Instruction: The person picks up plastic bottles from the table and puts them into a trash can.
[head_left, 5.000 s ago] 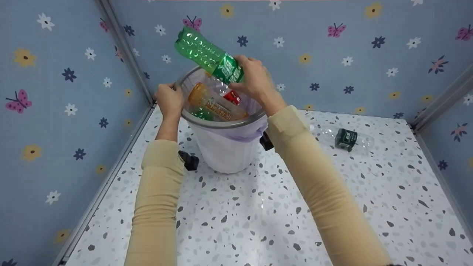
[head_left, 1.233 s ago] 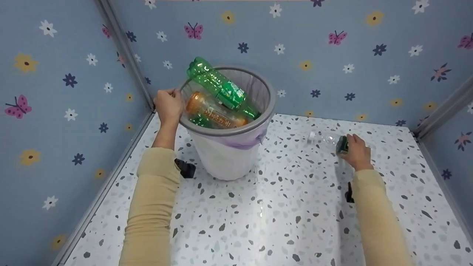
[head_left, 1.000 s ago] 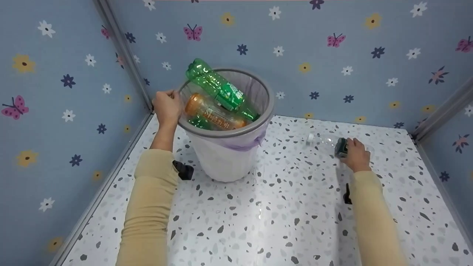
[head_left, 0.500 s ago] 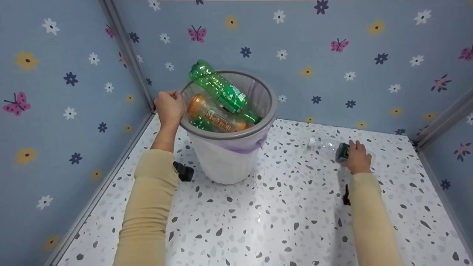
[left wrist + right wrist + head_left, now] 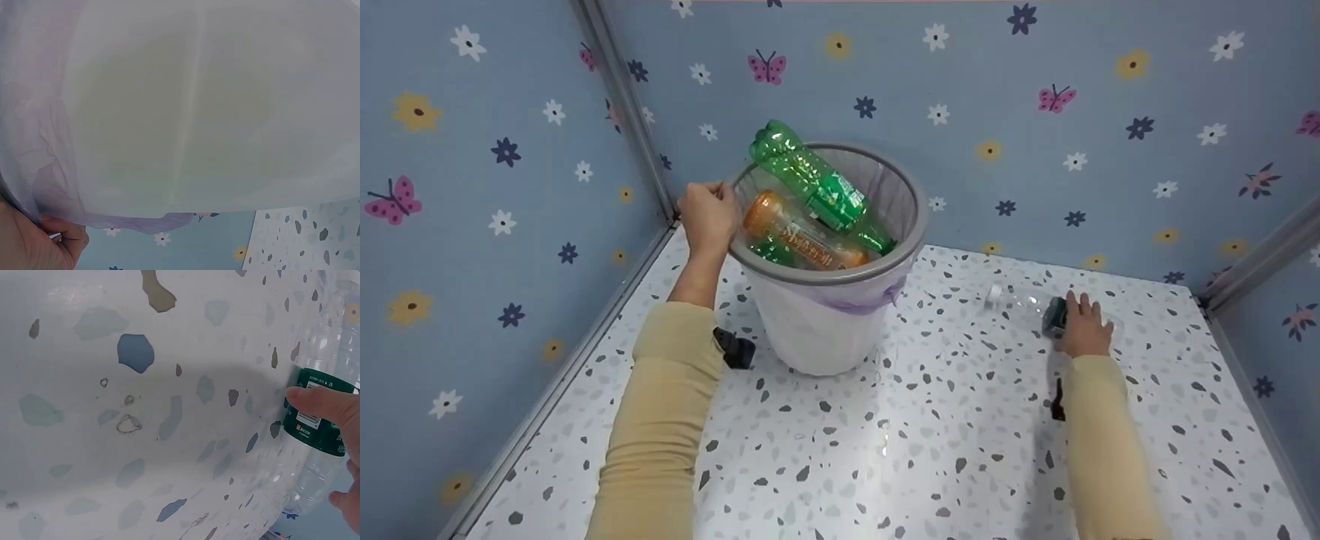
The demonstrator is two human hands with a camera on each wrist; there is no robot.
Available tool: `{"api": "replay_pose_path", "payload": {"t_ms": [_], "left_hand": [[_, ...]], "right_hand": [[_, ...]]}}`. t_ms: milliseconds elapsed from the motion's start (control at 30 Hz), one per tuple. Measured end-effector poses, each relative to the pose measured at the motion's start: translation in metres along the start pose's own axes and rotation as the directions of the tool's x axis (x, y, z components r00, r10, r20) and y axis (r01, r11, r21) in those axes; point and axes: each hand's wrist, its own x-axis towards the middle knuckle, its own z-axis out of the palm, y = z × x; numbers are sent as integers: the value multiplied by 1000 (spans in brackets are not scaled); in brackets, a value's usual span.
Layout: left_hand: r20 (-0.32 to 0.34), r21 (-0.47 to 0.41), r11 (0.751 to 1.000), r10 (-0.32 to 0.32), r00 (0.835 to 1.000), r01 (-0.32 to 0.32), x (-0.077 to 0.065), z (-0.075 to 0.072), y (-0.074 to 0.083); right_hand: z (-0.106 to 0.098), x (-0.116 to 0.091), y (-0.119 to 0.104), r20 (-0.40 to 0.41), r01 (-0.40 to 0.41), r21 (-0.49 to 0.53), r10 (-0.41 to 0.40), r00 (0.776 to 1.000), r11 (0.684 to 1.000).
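Note:
A white trash can (image 5: pixel 817 330) with a grey rim and purple liner stands at centre-left. My left hand (image 5: pixel 709 216) grips its rim and liner at the left side; its curled fingers show in the left wrist view. Inside lie a green plastic bottle (image 5: pixel 817 176), its base jutting above the rim, and an orange-capped bottle (image 5: pixel 802 232). On the floor at right lies a clear plastic bottle (image 5: pixel 1016 301) with a dark green label. My right hand (image 5: pixel 1087 326) holds it from above, thumb (image 5: pixel 312 398) across the label; the hand partly hides the bottle.
Speckled white floor (image 5: pixel 945 420) extends around the can and toward me. Blue flowered walls (image 5: pixel 960 90) enclose the back and sides, with grey metal corner strips (image 5: pixel 619 82). A black wrist device (image 5: pixel 735 349) sits beside the left sleeve.
My right hand has let go of the green bottle inside the can and moved right onto the clear bottle, which stays on the floor. My left hand keeps its hold on the rim.

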Motion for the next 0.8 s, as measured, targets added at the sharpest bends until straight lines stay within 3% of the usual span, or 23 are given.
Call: {"api": "replay_pose_path", "payload": {"t_ms": [233, 800], "left_hand": [[-8, 3, 1000, 5, 1000, -5, -1, 0, 1], [-11, -24, 1000, -5, 1000, 4, 0, 1, 0]], "right_hand": [[3, 2, 0, 9, -12, -55, 13, 1000, 998], [5, -1, 1, -42, -26, -63, 23, 999, 998]]}}
